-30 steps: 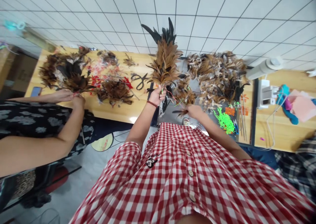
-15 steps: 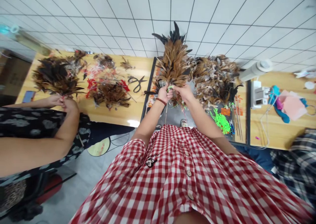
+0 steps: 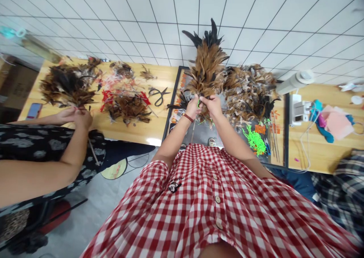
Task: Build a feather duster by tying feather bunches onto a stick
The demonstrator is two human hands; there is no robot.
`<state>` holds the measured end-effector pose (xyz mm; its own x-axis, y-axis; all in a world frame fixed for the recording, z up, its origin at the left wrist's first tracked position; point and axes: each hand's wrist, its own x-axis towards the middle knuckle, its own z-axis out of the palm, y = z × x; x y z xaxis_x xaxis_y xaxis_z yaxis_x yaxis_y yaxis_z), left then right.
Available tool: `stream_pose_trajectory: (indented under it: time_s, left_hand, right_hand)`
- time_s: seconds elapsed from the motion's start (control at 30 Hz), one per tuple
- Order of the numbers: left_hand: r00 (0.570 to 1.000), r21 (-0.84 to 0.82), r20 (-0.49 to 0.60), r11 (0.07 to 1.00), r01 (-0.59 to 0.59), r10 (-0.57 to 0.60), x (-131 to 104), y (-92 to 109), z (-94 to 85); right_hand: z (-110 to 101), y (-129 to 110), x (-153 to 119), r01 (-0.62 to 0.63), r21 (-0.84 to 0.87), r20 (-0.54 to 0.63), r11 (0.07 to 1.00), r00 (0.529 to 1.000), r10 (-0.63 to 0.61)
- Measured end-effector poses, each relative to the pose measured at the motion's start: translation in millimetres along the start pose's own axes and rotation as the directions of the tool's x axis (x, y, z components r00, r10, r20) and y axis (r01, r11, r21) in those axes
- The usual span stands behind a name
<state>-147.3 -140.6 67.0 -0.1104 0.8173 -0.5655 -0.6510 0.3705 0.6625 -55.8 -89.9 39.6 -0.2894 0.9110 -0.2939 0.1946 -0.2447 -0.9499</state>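
The left hand (image 3: 193, 108) closes around the base of the feather bundle (image 3: 207, 66), which stands tips away above the desk (image 3: 136, 131). The right hand (image 3: 212, 105) pinches at the same base, close beside bright green string. Black scissors (image 3: 159, 96) lie left; a green string pile (image 3: 256, 139) lies right, nearer.

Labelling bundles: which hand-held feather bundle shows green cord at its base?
The centre bundle, at the left hand and right hand: green cord shows at its base. The co-worker's bundle, far left, shows none.
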Motion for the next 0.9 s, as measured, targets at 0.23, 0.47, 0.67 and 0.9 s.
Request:
stream_pose_trajectory:
  time_s: [0.23, 0.47, 0.67, 0.9]
  left_hand:
    - [0.996, 0.123, 0.091, 0.992, -0.036, 0.025, -3, -6, -4.4]
    - [0.987, 0.264, 0.028, 0.951, -0.163, 0.161, 13, 8, -16.9]
    - [0.917, 0.624, 0.050, 0.705, -0.337, 0.395, 17, 36, -31.1]
    - [0.917, 0.829, 0.334, 0.395, -0.395, 0.216, -4, 36, -35.6]
  right_hand:
    - [-1, -6, -9, -0.057, 0.067, -0.104, 0.996, 0.993, 0.063]
    - [-35, -4, -34, -0.186, 0.111, 0.340, 0.976, 0.930, 0.139]
    - [-70, -31, -44, 0.245, -0.282, 0.349, 0.927, 0.927, -0.139]
    - [-65, -83, -16, 0.575, -0.672, 0.515, 0.466, 0.816, -0.263]
